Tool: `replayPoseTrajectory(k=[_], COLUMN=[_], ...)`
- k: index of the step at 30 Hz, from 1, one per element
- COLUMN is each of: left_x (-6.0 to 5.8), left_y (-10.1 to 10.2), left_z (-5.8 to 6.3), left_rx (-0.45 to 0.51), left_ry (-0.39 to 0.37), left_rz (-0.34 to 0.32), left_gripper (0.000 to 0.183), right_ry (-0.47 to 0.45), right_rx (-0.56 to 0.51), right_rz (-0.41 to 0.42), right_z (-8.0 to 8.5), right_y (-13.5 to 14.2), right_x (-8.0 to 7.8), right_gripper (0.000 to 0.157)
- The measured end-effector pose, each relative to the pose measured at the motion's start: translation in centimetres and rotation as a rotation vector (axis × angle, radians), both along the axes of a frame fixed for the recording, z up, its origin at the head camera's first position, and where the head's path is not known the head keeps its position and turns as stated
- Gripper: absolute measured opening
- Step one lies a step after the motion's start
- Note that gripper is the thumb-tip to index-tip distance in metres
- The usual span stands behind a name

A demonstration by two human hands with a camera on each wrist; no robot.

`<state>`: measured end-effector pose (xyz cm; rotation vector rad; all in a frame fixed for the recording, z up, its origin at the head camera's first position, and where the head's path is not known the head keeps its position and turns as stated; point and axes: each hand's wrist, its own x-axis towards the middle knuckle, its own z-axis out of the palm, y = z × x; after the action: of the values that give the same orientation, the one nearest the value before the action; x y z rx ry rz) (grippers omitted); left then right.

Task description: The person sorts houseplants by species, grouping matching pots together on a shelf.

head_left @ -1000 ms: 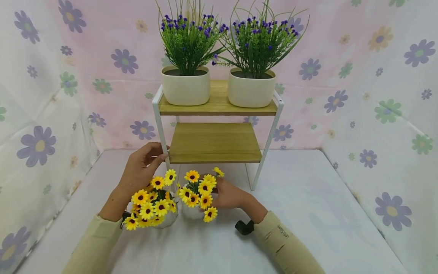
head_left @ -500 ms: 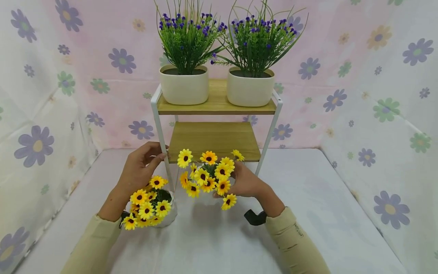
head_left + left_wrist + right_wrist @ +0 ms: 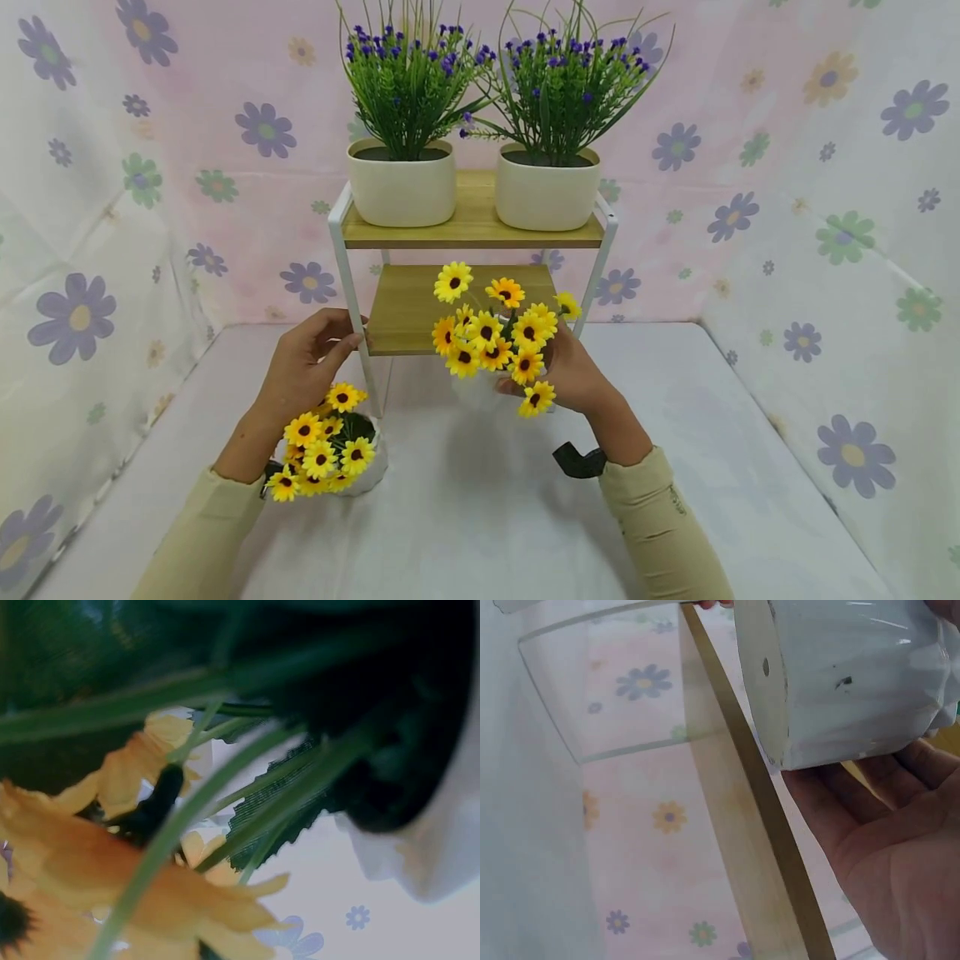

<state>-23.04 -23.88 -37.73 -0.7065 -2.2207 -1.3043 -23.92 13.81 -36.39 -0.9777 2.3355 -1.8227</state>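
In the head view my right hand (image 3: 573, 371) holds a white flowerpot (image 3: 855, 682) of yellow sunflowers (image 3: 491, 337), raised in front of the lower board (image 3: 401, 321) of a two-tier shelf. The right wrist view shows the pot tipped, its underside with a small hole facing the camera, and my fingers along its side. My left hand (image 3: 303, 354) grips the shelf's white left post (image 3: 351, 292), thumb in front. A second white pot (image 3: 375, 467) of similar flowers stands on the table below my left wrist; its stems (image 3: 285, 772) fill the left wrist view.
Two cream planters (image 3: 402, 192) with purple flowers and long grass stand side by side on the upper board (image 3: 472, 237). A white cloth covers the table (image 3: 712, 500). Flower-printed fabric (image 3: 262, 208) hangs behind and on both sides.
My right hand has lifted its sunflower pot off the table and carried it up and to the right, towards the lower board. My left hand stays on the post.
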Motion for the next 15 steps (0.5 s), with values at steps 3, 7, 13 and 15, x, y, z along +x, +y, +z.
replayPoseTrajectory(k=[3, 7, 13, 15], left_x=[-0.01, 0.04, 0.03, -0.03], left_y=[-0.03, -0.06, -0.04, -0.03], left_z=[-0.03, -0.12, -0.15, -0.12], left_rx=[-0.002, -0.002, -0.011, -0.014], left_ry=[-0.001, -0.007, -0.006, 0.001], left_rz=[0.006, 0.013, 0.015, 0.014], left_gripper=[0.028, 0.027, 0.026, 0.026], right_ry=[0.007, -0.007, -0.010, -0.007], right_rx=[-0.034, -0.048, -0.045, -0.047], right_rz=[-0.054, -0.129, -0.223, -0.246], right_z=[0.06, 0.03, 0.24, 0.33], right_y=[0.06, -0.16, -0.35, -0.35], right_x=[-0.15, -0.27, -0.42, -0.51], right_gripper=[0.088, 0.079, 0.076, 0.077])
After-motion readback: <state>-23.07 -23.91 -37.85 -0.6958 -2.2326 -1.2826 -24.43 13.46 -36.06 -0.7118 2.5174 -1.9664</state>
